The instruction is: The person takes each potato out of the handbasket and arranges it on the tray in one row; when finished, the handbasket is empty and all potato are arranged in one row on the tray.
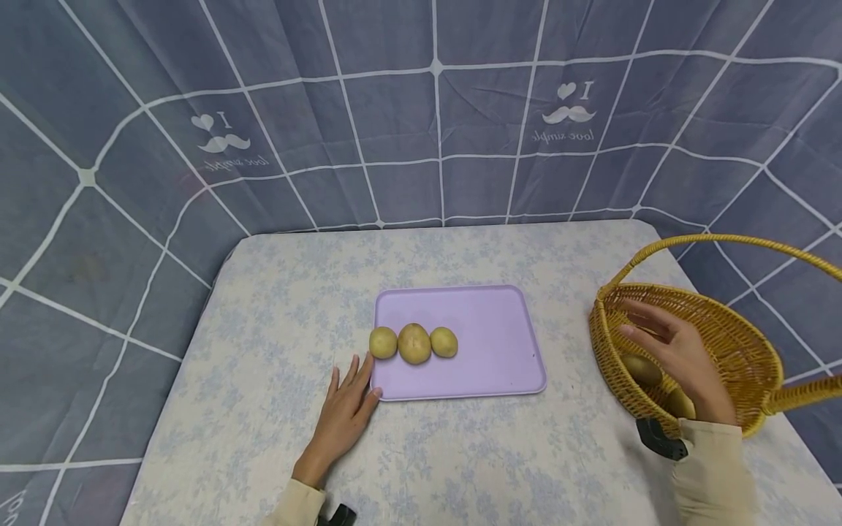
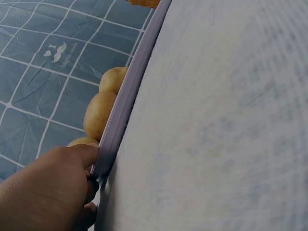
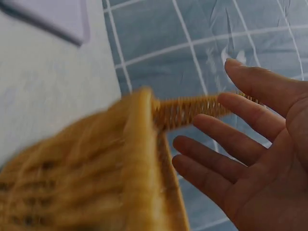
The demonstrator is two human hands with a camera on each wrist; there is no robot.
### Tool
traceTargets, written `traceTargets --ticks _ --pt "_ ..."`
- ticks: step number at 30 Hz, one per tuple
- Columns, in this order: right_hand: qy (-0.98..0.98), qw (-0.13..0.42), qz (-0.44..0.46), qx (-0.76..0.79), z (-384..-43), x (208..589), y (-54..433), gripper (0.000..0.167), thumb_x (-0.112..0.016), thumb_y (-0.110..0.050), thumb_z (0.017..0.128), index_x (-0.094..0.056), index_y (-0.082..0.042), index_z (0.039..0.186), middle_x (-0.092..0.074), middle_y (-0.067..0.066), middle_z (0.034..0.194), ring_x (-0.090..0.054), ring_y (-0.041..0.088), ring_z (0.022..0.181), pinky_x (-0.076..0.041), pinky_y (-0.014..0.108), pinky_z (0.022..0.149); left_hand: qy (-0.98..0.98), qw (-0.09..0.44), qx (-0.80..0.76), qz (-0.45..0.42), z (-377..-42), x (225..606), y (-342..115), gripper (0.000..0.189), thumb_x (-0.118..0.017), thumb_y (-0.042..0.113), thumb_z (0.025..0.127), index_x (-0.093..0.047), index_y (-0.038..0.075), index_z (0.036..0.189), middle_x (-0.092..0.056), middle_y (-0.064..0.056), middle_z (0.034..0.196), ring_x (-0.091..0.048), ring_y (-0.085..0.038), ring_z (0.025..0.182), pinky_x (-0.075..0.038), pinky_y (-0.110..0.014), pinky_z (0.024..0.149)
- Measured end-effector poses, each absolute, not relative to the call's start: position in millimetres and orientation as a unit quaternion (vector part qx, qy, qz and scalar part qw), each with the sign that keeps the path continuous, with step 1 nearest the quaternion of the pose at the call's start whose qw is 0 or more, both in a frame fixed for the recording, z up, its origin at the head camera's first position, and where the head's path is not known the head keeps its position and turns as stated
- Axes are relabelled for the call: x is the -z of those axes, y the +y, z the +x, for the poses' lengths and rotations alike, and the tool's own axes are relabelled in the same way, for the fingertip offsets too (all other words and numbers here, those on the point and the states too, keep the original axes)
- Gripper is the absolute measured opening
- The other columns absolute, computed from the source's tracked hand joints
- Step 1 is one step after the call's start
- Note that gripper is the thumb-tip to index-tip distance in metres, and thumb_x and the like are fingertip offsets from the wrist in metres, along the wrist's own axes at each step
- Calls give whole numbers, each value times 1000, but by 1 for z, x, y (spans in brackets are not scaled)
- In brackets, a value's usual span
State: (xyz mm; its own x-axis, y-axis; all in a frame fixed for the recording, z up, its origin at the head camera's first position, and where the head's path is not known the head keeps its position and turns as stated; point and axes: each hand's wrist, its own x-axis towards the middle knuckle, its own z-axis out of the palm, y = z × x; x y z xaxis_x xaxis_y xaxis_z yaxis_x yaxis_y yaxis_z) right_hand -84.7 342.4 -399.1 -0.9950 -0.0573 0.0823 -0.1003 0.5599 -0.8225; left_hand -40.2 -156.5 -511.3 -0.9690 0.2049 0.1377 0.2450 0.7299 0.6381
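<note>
My left hand [image 1: 345, 409] lies beside the left edge of a lilac tray [image 1: 490, 329], its fingers extended and its thumb touching the near-left corner. On the tray three potatoes stand in a row: a small potato [image 1: 383, 342] at the left edge, a larger potato [image 1: 414, 344] and another small potato [image 1: 444, 342]. My right hand [image 1: 680, 358] is over the wicker basket [image 1: 756, 358] with nothing in its grasp; the right wrist view shows its fingers [image 3: 231, 139] spread and nearly straight. Below it in the basket lie a brownish potato [image 1: 641, 370] and a partly hidden yellowish one.
A pale floral cloth covers the table [image 1: 289, 299]. The basket's tall arched handle [image 1: 723, 238] rises over the right side. Blue-grey curtains [image 1: 388, 124] with white lines hang behind the table and at both sides. Dark wrist mounts [image 1: 660, 438] sit at the sleeves.
</note>
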Motion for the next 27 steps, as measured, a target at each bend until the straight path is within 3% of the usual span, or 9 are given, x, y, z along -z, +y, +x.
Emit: traceTargets --ticks 4,7,9,12,17,22,27 --pt "-900 -8 29 -434 -79 406 357 54 -63 -24 94 -47 -5 142 -51 -24 121 -48 -18 102 -43 3 76 -929 29 347 -121 -40 511 -156 62 -50 32 100 -25 11 152 -31 -3 153 -20 -26 145 1 -52 118" --pt "-908 -41 24 -416 -77 411 365 58 -62 -28 95 -43 -3 144 -54 -3 132 -51 -12 103 -43 3 74 -930 30 347 -121 -40 511 -156 62 -50 32 100 -25 11 152 -31 -3 153 -20 -26 145 1 -52 118" --pt "-910 -66 18 -409 -76 415 368 61 -60 -31 96 -40 -3 146 -49 15 139 -50 -10 105 -42 3 74 -930 30 346 -121 -40 511 -156 62 -50 33 101 -25 11 152 -30 -3 153 -20 -26 145 1 -52 118" --pt "-907 -88 10 -412 -75 420 370 65 -59 -34 96 -36 -3 148 -39 29 144 -48 -7 108 -41 3 75 -930 28 346 -120 -40 512 -157 62 -50 33 101 -25 11 152 -30 -4 153 -19 -26 146 1 -51 118" --pt "-902 -102 6 -420 -73 425 373 68 -59 -36 96 -34 0 148 -38 31 144 -44 -20 99 -43 4 74 -930 29 346 -119 -40 512 -157 62 -50 34 100 -25 11 152 -30 -4 153 -20 -26 145 1 -51 118" --pt "-891 -126 -5 -436 -71 427 374 70 -59 -36 95 -32 2 148 -37 30 144 -48 -20 97 -49 12 75 -930 30 346 -119 -40 513 -157 62 -50 33 100 -25 11 152 -30 -4 153 -20 -25 145 1 -51 118" --pt "-894 -150 -14 -421 -67 427 376 72 -57 -41 96 -30 -2 150 -37 27 147 -41 -22 99 -49 12 75 -930 32 347 -120 -41 513 -157 61 -50 33 101 -25 10 152 -31 -4 153 -20 -26 145 1 -51 118"
